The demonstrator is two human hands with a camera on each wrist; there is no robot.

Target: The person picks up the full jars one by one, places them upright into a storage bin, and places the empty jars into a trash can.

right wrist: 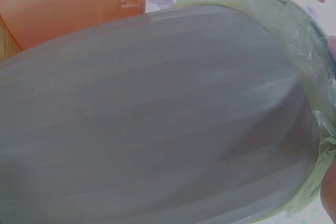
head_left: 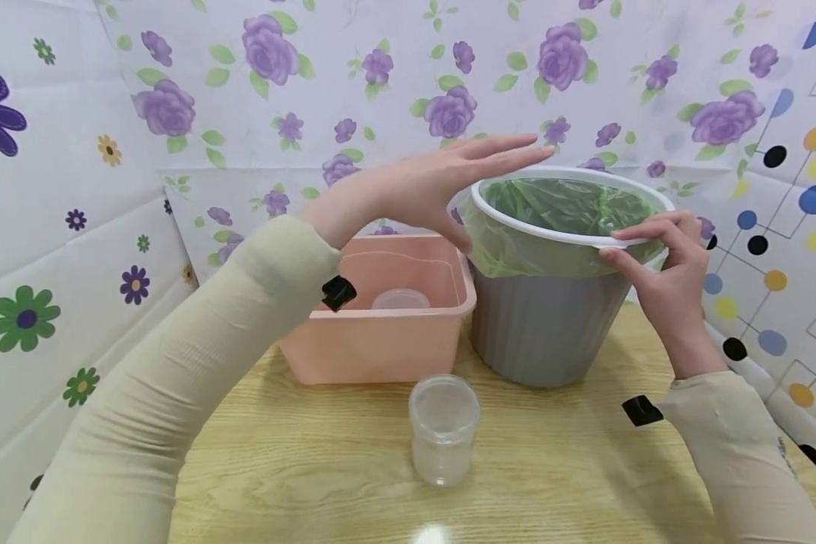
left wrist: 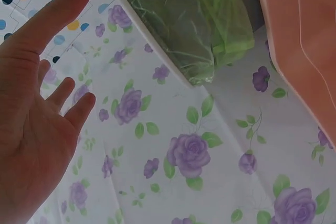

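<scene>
Floral sheets (head_left: pixel 353 83) and a dotted sheet (head_left: pixel 789 302) wall in the wood-grain tabletop (head_left: pixel 299 453), where the gray wastebasket (head_left: pixel 544 325) stands beside a pink plastic basin (head_left: pixel 381 347). The right hand (head_left: pixel 669 279) pinches its white rim (head_left: pixel 557 238) over the green bag (head_left: pixel 517 253); the left hand (head_left: pixel 449 177), fingers spread, holds nothing near the rim. Only the head view shows the clear jar (head_left: pixel 444 446) and the translucent disc (head_left: pixel 401 299) inside the basin.
</scene>
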